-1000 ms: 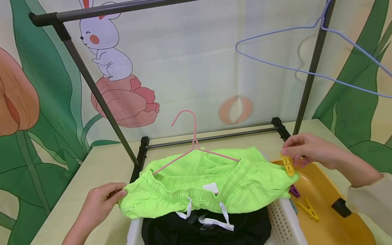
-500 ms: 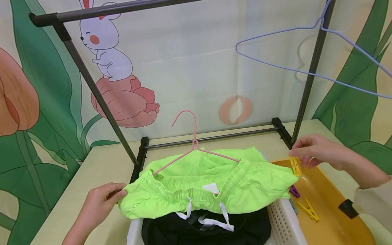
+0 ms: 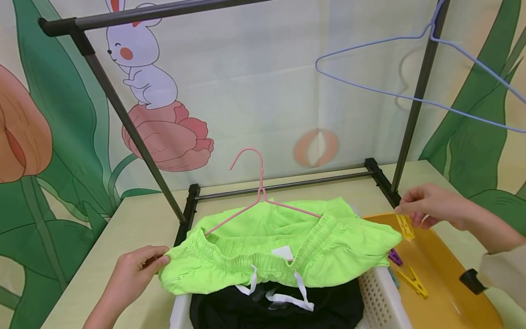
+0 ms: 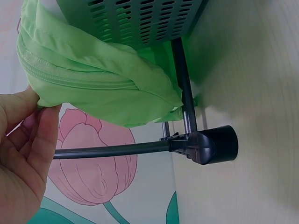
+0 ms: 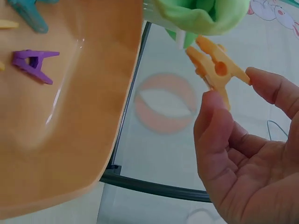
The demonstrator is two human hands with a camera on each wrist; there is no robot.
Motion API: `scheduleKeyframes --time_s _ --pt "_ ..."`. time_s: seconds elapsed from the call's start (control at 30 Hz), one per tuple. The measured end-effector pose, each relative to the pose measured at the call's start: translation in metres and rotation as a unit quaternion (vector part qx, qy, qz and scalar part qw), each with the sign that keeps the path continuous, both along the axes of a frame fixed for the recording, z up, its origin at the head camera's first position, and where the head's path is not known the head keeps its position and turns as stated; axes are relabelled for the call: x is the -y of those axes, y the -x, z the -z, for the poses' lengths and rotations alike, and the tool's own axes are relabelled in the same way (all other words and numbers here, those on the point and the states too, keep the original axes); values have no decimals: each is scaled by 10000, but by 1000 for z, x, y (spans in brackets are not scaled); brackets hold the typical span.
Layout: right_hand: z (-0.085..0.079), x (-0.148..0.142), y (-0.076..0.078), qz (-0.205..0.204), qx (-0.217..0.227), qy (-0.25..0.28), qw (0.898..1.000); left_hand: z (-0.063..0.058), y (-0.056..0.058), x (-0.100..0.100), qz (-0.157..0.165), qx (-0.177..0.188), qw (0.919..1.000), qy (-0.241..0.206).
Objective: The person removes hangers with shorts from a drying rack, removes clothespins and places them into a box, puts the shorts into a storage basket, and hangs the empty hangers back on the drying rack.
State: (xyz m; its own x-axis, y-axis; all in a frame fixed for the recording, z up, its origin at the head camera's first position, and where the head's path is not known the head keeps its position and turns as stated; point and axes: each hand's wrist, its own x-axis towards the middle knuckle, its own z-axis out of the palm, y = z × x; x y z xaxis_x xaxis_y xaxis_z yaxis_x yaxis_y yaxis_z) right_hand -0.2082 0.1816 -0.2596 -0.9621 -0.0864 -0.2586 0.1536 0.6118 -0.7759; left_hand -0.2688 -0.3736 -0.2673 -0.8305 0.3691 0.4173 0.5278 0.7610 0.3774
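Observation:
Bright green shorts (image 3: 345,251) with a gathered waistband and white drawstring lie spread over a white basket (image 3: 382,297). A pink hanger (image 3: 261,183) sits inside the waistband, its hook pointing up. At the shorts' left edge, my left hand (image 3: 137,274) pinches the fabric between thumb and finger; the left wrist view shows this pinch too. My right hand (image 3: 439,208) holds a yellow clothespin (image 5: 217,67) by its handles, just right of the shorts' right corner. In the right wrist view its jaws look slightly parted and stand near the green cloth, apparently gripping none of it.
An orange tray (image 3: 452,292) at the right holds a purple clothespin (image 5: 35,65), a yellow one (image 3: 414,282) and a teal one (image 5: 32,14). Black clothing (image 3: 328,301) lies in the basket. A black rack (image 3: 131,123) stands behind, with a blue hanger (image 3: 378,89) at right.
My right hand has drawn the yellow clothespin rightward, away from the shorts' right corner, which it overlapped earlier. My left hand and the shorts stay in place.

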Motion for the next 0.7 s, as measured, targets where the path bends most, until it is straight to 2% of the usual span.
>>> scheduleKeyframes --time_s 0.2,0.7 --pt "10 -3 5 -81 77 -130 9999 0 0 0 -15 19 10000 -25" --pt "30 3 16 65 403 -567 9976 0 1 0 -95 71 9999 -70"
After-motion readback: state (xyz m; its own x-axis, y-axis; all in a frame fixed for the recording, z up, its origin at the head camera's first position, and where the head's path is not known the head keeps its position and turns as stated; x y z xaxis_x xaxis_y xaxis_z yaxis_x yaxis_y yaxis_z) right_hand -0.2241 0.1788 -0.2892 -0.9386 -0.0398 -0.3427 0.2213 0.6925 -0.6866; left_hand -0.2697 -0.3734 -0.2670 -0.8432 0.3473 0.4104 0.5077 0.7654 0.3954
